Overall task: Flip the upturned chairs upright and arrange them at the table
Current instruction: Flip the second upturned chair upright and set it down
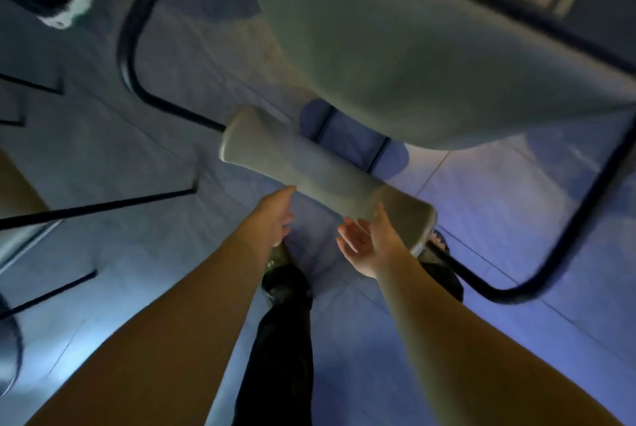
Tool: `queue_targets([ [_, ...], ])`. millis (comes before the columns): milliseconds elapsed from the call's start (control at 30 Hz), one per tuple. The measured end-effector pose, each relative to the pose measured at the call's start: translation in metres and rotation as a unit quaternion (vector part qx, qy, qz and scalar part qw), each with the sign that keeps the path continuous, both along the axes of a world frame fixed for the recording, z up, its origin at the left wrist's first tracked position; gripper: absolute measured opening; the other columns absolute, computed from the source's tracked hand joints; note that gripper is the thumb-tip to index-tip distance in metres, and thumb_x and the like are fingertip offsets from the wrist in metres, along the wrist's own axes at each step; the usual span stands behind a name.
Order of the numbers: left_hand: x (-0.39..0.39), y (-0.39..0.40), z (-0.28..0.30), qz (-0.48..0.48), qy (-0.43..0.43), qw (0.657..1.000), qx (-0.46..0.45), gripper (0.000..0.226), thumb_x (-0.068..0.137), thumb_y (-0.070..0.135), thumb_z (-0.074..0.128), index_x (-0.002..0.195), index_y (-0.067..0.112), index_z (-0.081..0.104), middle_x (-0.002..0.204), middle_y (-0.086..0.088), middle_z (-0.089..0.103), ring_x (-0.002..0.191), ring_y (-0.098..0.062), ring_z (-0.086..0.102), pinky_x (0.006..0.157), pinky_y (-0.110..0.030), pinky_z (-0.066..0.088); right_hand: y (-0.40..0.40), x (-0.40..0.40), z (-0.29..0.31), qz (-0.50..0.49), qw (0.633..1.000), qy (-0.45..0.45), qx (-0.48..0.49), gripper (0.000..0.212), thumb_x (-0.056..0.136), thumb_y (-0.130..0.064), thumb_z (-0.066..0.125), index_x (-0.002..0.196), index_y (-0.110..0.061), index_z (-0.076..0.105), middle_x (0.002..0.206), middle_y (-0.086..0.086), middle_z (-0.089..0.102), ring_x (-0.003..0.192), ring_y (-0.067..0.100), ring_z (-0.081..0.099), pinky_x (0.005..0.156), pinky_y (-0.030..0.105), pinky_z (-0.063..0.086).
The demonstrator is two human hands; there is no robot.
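Both grips open, empty: left hand (275, 219) and right hand (370, 239) flank the chair (395, 57) backrest (309, 167) at frame centre. Backrest runs upper-left to lower-right; right hand touches it.

Canteen or meeting-room type space, grey moulded-plastic chair (395, 57) on black tube frame, tiled floor (481, 219) beneath it, more black legs (99, 207) left of it

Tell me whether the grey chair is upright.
Upright: the chair shows its seat top facing up, backrest nearest, black frame down by the floor.
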State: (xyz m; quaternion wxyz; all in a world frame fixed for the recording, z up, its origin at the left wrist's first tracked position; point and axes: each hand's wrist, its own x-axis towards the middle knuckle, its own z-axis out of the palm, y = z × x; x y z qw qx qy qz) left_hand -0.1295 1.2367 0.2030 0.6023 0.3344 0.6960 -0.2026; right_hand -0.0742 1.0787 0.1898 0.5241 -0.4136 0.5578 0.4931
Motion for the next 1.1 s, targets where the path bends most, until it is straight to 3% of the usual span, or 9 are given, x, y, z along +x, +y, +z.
queue_targets([
  [167,-0.009,0.025,-0.1,0.033,0.018,0.999,-0.034,0.051,0.093,0.044,0.058,0.139,0.023,0.047,0.15,-0.005,0.04,0.133,-0.021,0.045,0.104,-0.033,0.036,0.014,-0.02,-0.107,-0.046,0.998,0.02,-0.024,0.053,0.089,-0.066,0.054,0.096,-0.014,0.057,0.085,0.005,0.062,0.076,0.018,0.062,0.066,0.035,0.052],
  [300,-0.006,0.037,-0.154,0.075,0.004,0.996,-0.047,0.052,0.086,0.047,0.067,0.131,0.028,0.049,0.152,-0.005,0.038,0.136,-0.021,0.041,0.112,-0.034,0.035,0.024,-0.028,-0.171,-0.07,0.997,0.003,-0.028,0.074,0.083,-0.067,0.06,0.137,-0.016,0.055,0.13,0.009,0.059,0.099,0.021,0.062,0.064,0.038,0.052],
  [467,0.008,0.035,-0.195,0.125,-0.005,0.991,-0.049,0.068,0.08,0.053,0.07,0.138,0.026,0.046,0.148,-0.001,0.042,0.137,-0.022,0.04,0.11,-0.037,0.037,0.035,-0.028,-0.209,-0.113,0.992,0.017,-0.046,0.079,0.083,-0.067,0.06,0.14,-0.013,0.054,0.142,0.007,0.052,0.13,0.023,0.053,0.074,0.038,0.052],
  [533,0.013,0.031,-0.206,0.141,-0.013,0.988,-0.055,0.054,0.082,0.052,0.069,0.126,0.026,0.052,0.137,0.001,0.05,0.131,-0.019,0.046,0.109,-0.034,0.038,0.038,-0.028,-0.217,-0.133,0.989,0.023,-0.06,0.078,0.084,-0.065,0.062,0.137,-0.01,0.054,0.137,0.005,0.053,0.124,0.021,0.056,0.079,0.036,0.052],
  [667,0.02,0.031,-0.226,0.15,-0.001,0.987,-0.054,0.031,0.084,0.047,0.068,0.102,0.024,0.058,0.11,0.004,0.061,0.113,-0.013,0.057,0.104,-0.029,0.041,0.044,-0.024,-0.237,-0.18,0.98,0.041,-0.072,0.059,0.078,-0.067,0.067,0.107,-0.015,0.063,0.102,0.003,0.058,0.081,0.015,0.058,0.049,0.026,0.057],
  [767,0.019,0.034,-0.242,0.129,-0.016,0.989,-0.066,0.025,0.084,0.045,0.067,0.084,0.021,0.059,0.087,0.008,0.062,0.087,-0.01,0.06,0.097,-0.025,0.044,0.046,-0.025,-0.244,-0.212,0.975,0.035,-0.064,0.054,0.073,-0.071,0.067,0.095,-0.022,0.065,0.088,-0.004,0.062,0.078,0.011,0.058,0.066,0.022,0.056],
  [900,0.009,0.035,-0.256,0.12,-0.032,0.99,-0.074,0.039,0.077,0.055,0.071,0.104,0.028,0.063,0.117,0.011,0.066,0.109,-0.011,0.06,0.104,-0.025,0.041,0.05,-0.032,-0.248,-0.222,0.972,0.01,-0.074,0.069,0.067,-0.074,0.07,0.122,-0.031,0.065,0.117,-0.007,0.062,0.105,0.013,0.056,0.097,0.031,0.049],
  [1033,0.007,0.04,-0.252,0.083,-0.016,0.994,-0.067,0.073,0.071,0.06,0.074,0.132,0.027,0.052,0.138,0.006,0.053,0.125,-0.015,0.051,0.107,-0.031,0.033,0.051,-0.033,-0.248,-0.263,0.959,0.0,-0.102,0.079,0.064,-0.07,0.077,0.13,-0.029,0.062,0.113,-0.006,0.064,0.089,0.012,0.062,0.074,0.03,0.054],
  [1100,0.007,0.041,-0.251,0.065,-0.008,0.996,-0.061,0.088,0.067,0.062,0.075,0.141,0.026,0.044,0.145,0.003,0.046,0.135,-0.017,0.043,0.11,-0.033,0.029,0.05,-0.033,-0.245,-0.248,0.963,-0.013,-0.107,0.078,0.067,-0.068,0.076,0.131,-0.026,0.061,0.117,-0.005,0.064,0.095,0.013,0.063,0.082,0.03,0.054],
])
